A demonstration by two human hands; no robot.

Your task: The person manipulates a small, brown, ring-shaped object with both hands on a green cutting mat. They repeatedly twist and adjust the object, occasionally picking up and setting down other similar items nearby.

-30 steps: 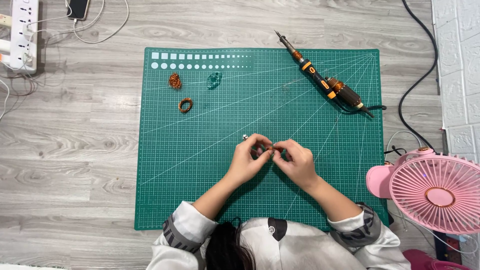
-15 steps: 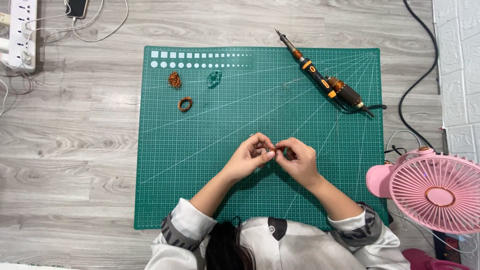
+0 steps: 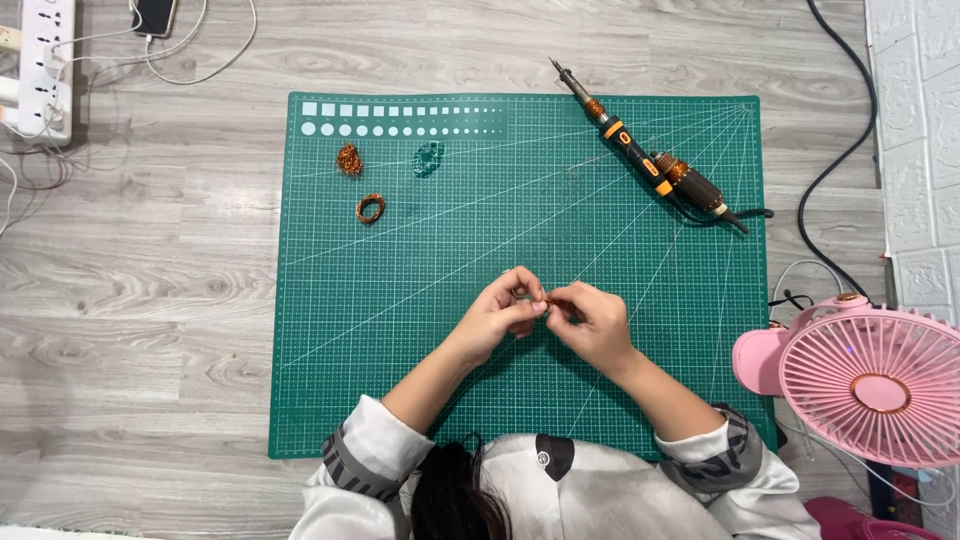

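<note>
While both hands met over the green cutting mat point(image 3: 420, 330), left hand point(image 3: 500, 318) and right hand point(image 3: 592, 322) fingers pinched a small copper-coloured piece point(image 3: 550, 300), too small to identify. Farther: copper coils point(image 3: 370, 208), teal coil point(image 3: 428, 157), soldering iron point(image 3: 650, 165). Pink fan point(image 3: 880, 385) at right.

Matt green gridded cutting mat point(image 3: 400, 350) on grey wood-grain surface point(image 3: 150, 300); glossy pink plastic fan point(image 3: 880, 385); shiny copper wire coil point(image 3: 370, 208).
</note>
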